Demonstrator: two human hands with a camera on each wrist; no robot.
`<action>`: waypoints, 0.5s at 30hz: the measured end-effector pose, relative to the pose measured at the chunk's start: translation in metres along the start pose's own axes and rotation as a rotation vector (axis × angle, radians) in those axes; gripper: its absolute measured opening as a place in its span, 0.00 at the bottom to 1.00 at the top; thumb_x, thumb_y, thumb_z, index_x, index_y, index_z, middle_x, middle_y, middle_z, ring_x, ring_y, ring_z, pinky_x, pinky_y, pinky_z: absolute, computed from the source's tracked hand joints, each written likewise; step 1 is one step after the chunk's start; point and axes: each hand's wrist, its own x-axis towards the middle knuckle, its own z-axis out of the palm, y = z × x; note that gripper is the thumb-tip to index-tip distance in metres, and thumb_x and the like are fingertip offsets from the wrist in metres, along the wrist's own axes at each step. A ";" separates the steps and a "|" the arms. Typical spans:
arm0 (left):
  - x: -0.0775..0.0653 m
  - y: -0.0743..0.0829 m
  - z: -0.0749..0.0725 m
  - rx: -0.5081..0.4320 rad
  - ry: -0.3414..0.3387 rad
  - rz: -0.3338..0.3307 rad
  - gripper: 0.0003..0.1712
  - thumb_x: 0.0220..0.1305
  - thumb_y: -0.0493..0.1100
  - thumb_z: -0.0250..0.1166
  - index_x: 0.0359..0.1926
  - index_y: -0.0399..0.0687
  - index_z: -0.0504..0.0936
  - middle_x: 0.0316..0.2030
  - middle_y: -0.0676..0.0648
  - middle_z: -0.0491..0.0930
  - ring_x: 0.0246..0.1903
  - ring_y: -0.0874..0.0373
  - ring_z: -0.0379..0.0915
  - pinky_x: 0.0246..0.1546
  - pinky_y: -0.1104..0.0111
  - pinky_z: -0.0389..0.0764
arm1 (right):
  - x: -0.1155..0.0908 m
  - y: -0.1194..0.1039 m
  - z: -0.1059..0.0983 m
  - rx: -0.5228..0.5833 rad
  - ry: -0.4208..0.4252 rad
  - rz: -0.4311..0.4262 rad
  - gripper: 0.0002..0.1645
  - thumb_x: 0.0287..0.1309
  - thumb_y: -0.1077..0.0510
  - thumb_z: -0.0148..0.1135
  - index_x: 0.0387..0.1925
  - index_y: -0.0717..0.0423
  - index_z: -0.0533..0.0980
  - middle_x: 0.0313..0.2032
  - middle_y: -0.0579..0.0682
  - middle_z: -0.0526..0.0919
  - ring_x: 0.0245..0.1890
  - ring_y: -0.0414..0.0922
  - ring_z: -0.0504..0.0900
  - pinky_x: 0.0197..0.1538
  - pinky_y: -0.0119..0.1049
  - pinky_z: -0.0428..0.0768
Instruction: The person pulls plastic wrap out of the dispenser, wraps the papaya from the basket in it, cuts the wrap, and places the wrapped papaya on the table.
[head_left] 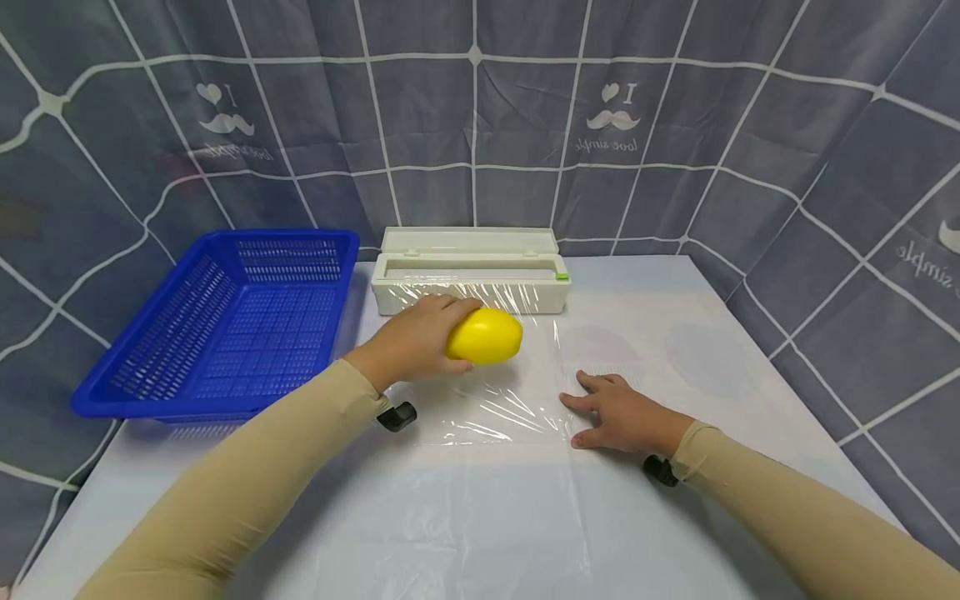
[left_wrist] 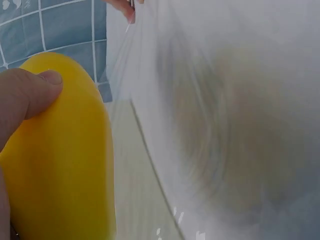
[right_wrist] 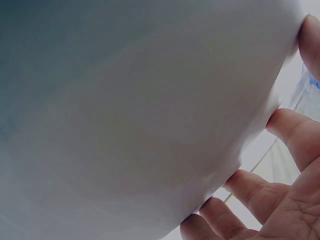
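A yellow lemon (head_left: 487, 337) is in my left hand (head_left: 427, 340), which grips it from its left side. In the left wrist view the thumb (left_wrist: 37, 95) lies along the lemon (left_wrist: 65, 150). Below it, a sheet of clear plastic wrap (head_left: 495, 417) stretches over the table from the white wrap dispenser (head_left: 472, 296), whose lid (head_left: 468, 241) stands raised. My right hand (head_left: 618, 414) is at the right edge of the wrap with its fingers spread. The right wrist view has those fingertips (right_wrist: 240, 185) touching the white table surface.
A blue plastic basket (head_left: 217, 406) stands to the left of the dispenser. The white-covered table (head_left: 495, 533) runs back to a grey checked curtain (head_left: 525, 108), which also hangs along both sides. A green piece (head_left: 562, 277) sits at the dispenser's right end.
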 end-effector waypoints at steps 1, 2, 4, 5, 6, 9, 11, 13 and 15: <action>0.001 0.001 0.003 -0.003 -0.004 -0.001 0.51 0.56 0.59 0.78 0.77 0.52 0.68 0.67 0.44 0.77 0.64 0.44 0.74 0.68 0.48 0.77 | 0.000 0.000 0.000 0.003 -0.005 0.006 0.46 0.59 0.37 0.75 0.75 0.44 0.71 0.80 0.68 0.57 0.76 0.73 0.58 0.73 0.66 0.68; 0.001 0.002 0.006 -0.007 -0.008 0.000 0.51 0.56 0.58 0.78 0.77 0.51 0.68 0.66 0.44 0.78 0.64 0.44 0.75 0.68 0.48 0.77 | 0.000 -0.001 0.000 0.002 -0.007 0.006 0.46 0.59 0.37 0.75 0.75 0.44 0.71 0.80 0.68 0.57 0.76 0.73 0.58 0.73 0.66 0.68; 0.002 0.003 0.011 -0.014 -0.017 -0.005 0.51 0.56 0.58 0.78 0.77 0.51 0.68 0.66 0.43 0.78 0.64 0.43 0.75 0.68 0.49 0.77 | 0.000 -0.001 0.000 -0.006 -0.013 0.008 0.46 0.59 0.37 0.75 0.75 0.44 0.71 0.80 0.68 0.57 0.76 0.73 0.59 0.73 0.67 0.69; 0.003 0.004 0.013 -0.019 -0.020 -0.008 0.51 0.56 0.58 0.78 0.77 0.51 0.68 0.66 0.43 0.78 0.64 0.43 0.75 0.68 0.50 0.76 | 0.000 -0.001 0.000 -0.007 -0.013 0.010 0.46 0.59 0.37 0.75 0.75 0.44 0.71 0.80 0.68 0.58 0.76 0.73 0.59 0.73 0.66 0.69; 0.004 0.005 0.016 -0.022 -0.024 -0.012 0.50 0.57 0.58 0.78 0.77 0.52 0.68 0.66 0.44 0.78 0.63 0.43 0.75 0.68 0.50 0.77 | 0.001 -0.001 0.000 -0.009 -0.013 0.011 0.46 0.59 0.37 0.75 0.75 0.43 0.71 0.80 0.68 0.58 0.76 0.73 0.59 0.73 0.66 0.69; 0.005 0.005 0.022 -0.027 -0.030 -0.029 0.51 0.57 0.59 0.78 0.77 0.52 0.68 0.67 0.44 0.78 0.64 0.44 0.74 0.68 0.50 0.76 | 0.000 -0.001 0.000 -0.018 -0.008 0.006 0.46 0.59 0.37 0.75 0.75 0.44 0.71 0.79 0.69 0.58 0.75 0.73 0.60 0.73 0.66 0.69; 0.005 0.005 0.026 -0.032 -0.036 -0.041 0.51 0.57 0.59 0.78 0.78 0.53 0.68 0.67 0.44 0.77 0.65 0.44 0.74 0.69 0.50 0.76 | 0.000 -0.002 0.000 -0.020 -0.008 0.008 0.46 0.59 0.37 0.75 0.75 0.44 0.71 0.79 0.69 0.58 0.75 0.73 0.60 0.73 0.65 0.69; 0.005 0.004 0.030 -0.034 -0.048 -0.055 0.51 0.58 0.60 0.77 0.78 0.54 0.67 0.69 0.44 0.76 0.66 0.45 0.73 0.70 0.50 0.75 | 0.000 -0.002 -0.001 -0.022 -0.007 0.006 0.46 0.59 0.38 0.75 0.75 0.44 0.71 0.79 0.69 0.58 0.75 0.73 0.60 0.72 0.66 0.70; 0.005 0.004 0.034 -0.040 -0.060 -0.065 0.51 0.58 0.61 0.77 0.79 0.55 0.66 0.71 0.45 0.74 0.68 0.45 0.71 0.71 0.50 0.73 | 0.000 -0.002 -0.001 -0.021 -0.004 0.003 0.46 0.59 0.38 0.75 0.75 0.45 0.72 0.79 0.69 0.59 0.75 0.73 0.60 0.72 0.66 0.70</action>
